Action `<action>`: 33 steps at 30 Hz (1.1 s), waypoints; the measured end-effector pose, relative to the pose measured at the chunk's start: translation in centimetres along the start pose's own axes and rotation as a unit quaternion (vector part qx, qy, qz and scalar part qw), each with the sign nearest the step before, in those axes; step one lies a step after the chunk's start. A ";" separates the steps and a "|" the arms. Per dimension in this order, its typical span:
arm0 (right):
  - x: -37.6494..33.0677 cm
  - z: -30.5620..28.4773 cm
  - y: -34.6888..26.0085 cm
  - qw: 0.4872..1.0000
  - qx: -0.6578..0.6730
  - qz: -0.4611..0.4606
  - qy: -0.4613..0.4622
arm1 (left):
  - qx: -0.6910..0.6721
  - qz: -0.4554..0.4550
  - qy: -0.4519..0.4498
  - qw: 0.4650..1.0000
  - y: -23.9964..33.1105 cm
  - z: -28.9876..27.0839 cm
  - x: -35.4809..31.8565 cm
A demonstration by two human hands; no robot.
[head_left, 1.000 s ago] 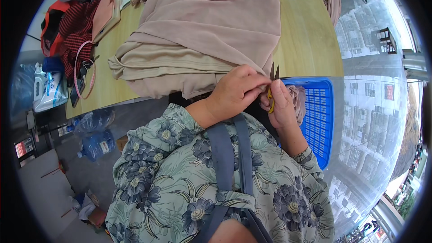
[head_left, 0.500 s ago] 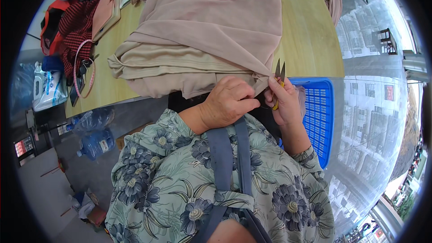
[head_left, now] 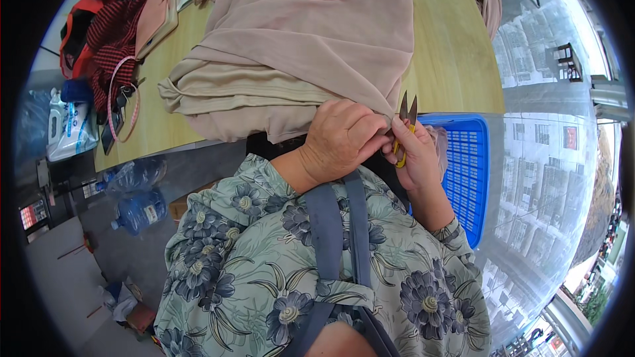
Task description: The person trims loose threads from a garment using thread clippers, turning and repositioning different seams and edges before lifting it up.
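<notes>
A large beige cloth (head_left: 311, 33) lies folded on a yellow wooden table (head_left: 450, 53), one edge hanging off toward me. My left hand (head_left: 340, 139) pinches that hanging edge near its corner. My right hand (head_left: 417, 155) holds small yellow-handled thread snips (head_left: 405, 122), blades pointing up and apart, right beside the fingers of the left hand. Both forearms wear floral sleeves.
A blue plastic basket (head_left: 466, 165) stands to the right of my hands, beside the table edge. Red striped fabric (head_left: 106, 39), a pink loop and dark tools lie at the table's left end. Water bottles (head_left: 135, 211) and a white bag (head_left: 69, 129) sit on the floor at left.
My left hand slid down and left along the cloth edge, then came back toward the snips. The right hand with the snips rose slightly.
</notes>
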State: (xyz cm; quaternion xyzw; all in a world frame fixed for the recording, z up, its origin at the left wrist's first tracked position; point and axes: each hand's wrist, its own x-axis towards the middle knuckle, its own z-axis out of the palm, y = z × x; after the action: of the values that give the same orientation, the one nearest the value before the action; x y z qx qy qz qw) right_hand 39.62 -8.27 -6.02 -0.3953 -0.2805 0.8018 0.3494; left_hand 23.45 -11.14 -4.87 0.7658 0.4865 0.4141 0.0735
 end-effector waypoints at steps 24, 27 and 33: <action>0.0 -0.3 0.2 1.000 -0.007 0.015 -0.026 | -0.041 -0.007 -0.013 0.999 -0.3 -0.4 0.3; 0.1 -0.6 0.3 0.999 -0.008 0.029 -0.028 | -0.013 0.024 -0.024 0.999 -0.6 -0.4 0.2; 0.1 -0.5 0.3 0.999 -0.002 0.048 -0.022 | -0.147 -0.051 -0.027 0.987 -0.8 0.4 -0.3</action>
State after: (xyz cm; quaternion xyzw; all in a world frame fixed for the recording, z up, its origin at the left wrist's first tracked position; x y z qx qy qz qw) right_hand 39.88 -8.28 -6.58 -0.3910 -0.2707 0.8257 0.3035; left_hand 23.10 -10.85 -5.66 0.7318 0.4562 0.4562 0.2196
